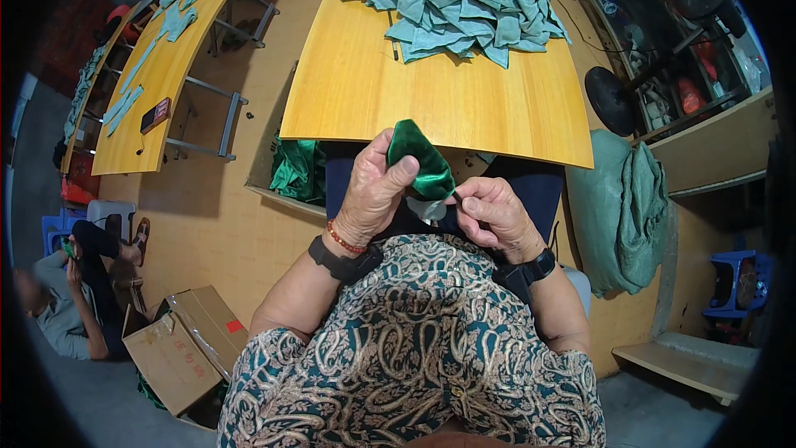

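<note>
My left hand (pixel 373 187) is closed around a shiny dark green cloth piece (pixel 423 162), thumb pressed on its front. The piece looks like a small pouch or folded shape, pointed at the top, held over my lap just off the table's near edge. My right hand (pixel 493 214) pinches at the cloth's lower right corner. A small dark tip shows at those fingertips, but what it belongs to is hidden. Farther off, a large heap of pale teal cloth pieces (pixel 464 0) covers the far part of the yellow wooden table (pixel 356 91).
A thin dark stick (pixel 394 37) lies by the heap. Under the table's left side stands a carton (pixel 286 195) with green satin pieces. A big green sack (pixel 618 216) is at right, an open cardboard box (pixel 178 357) at lower left. A seated person (pixel 70 307) works at far left.
</note>
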The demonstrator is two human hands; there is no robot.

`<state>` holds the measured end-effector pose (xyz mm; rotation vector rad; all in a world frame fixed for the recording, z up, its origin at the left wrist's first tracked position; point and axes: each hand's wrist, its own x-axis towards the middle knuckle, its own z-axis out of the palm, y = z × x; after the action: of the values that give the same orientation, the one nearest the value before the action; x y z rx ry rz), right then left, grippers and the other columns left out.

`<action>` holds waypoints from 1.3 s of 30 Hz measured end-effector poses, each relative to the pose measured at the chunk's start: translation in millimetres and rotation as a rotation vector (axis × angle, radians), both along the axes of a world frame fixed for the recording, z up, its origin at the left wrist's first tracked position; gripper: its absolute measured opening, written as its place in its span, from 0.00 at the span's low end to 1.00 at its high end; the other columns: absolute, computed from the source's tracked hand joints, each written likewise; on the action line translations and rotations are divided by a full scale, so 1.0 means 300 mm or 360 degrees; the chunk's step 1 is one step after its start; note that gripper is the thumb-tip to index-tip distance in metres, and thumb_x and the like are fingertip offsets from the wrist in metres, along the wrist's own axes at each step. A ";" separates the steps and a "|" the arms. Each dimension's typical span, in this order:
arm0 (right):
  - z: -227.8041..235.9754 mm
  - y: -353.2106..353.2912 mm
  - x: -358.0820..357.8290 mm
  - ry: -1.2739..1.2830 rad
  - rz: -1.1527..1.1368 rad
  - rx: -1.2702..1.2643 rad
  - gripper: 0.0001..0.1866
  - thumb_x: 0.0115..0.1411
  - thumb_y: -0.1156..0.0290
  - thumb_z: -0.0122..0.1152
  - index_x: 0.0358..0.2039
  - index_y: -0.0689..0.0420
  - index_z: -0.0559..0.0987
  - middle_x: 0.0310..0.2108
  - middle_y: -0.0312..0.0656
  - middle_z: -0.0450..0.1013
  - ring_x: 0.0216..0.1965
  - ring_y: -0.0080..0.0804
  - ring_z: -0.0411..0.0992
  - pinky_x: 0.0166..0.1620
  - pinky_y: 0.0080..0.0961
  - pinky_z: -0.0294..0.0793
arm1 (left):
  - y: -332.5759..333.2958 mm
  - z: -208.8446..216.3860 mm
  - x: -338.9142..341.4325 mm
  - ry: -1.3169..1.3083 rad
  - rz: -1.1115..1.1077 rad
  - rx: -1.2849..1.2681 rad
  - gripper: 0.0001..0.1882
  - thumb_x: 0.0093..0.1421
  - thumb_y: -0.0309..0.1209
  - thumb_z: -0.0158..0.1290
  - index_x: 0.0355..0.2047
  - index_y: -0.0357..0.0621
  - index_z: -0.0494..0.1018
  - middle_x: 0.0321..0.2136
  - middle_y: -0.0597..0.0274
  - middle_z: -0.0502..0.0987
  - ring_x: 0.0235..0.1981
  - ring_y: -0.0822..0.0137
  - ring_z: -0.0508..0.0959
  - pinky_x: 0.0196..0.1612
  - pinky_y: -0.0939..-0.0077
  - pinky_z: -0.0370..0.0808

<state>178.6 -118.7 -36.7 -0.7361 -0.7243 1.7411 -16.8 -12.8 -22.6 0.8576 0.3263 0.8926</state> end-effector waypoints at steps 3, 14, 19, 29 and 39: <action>0.008 0.001 0.007 -0.0071 0.0027 -0.0027 0.11 0.66 0.71 0.58 0.45 0.64 0.80 0.18 0.38 0.72 0.10 0.13 0.58 0.13 0.11 0.53 | 0.016 0.003 0.000 -0.0112 0.0082 -0.0103 0.10 0.65 0.30 0.57 0.43 0.42 0.71 0.36 0.66 0.78 0.37 0.75 0.78 0.44 0.76 0.77; -0.002 0.002 -0.018 -0.0116 -0.0067 -0.0033 0.11 0.66 0.71 0.57 0.45 0.63 0.80 0.19 0.38 0.73 0.11 0.14 0.59 0.13 0.12 0.54 | 0.004 -0.043 -0.005 0.0015 0.0139 0.0113 0.05 0.64 0.25 0.57 0.33 0.43 0.71 0.31 0.70 0.77 0.33 0.82 0.74 0.41 0.83 0.74; 0.004 -0.013 -0.019 -0.0210 -0.0124 0.0029 0.09 0.66 0.74 0.57 0.44 0.61 0.80 0.19 0.38 0.74 0.12 0.13 0.61 0.14 0.12 0.55 | 0.005 -0.065 -0.003 0.0088 0.0114 0.0227 0.06 0.64 0.26 0.57 0.32 0.44 0.70 0.30 0.71 0.76 0.32 0.82 0.73 0.40 0.84 0.72; 0.023 -0.001 0.014 -0.0658 -0.0114 0.0094 0.09 0.66 0.76 0.57 0.45 0.60 0.81 0.19 0.37 0.75 0.13 0.12 0.62 0.15 0.11 0.57 | 0.012 -0.020 -0.009 -0.0158 0.0261 0.0003 0.05 0.66 0.29 0.55 0.34 0.43 0.72 0.30 0.71 0.76 0.33 0.79 0.74 0.41 0.81 0.72; 0.000 0.001 -0.013 -0.0293 -0.0151 0.0039 0.09 0.66 0.73 0.58 0.44 0.62 0.80 0.19 0.38 0.74 0.12 0.13 0.60 0.14 0.11 0.54 | -0.008 -0.051 0.017 0.0147 0.0339 0.0327 0.07 0.64 0.26 0.57 0.29 0.40 0.72 0.28 0.71 0.76 0.30 0.83 0.70 0.35 0.85 0.70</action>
<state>174.7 -118.5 -36.8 -0.9078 -0.8201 1.5900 -11.7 -15.1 -38.0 1.0698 0.4171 1.0995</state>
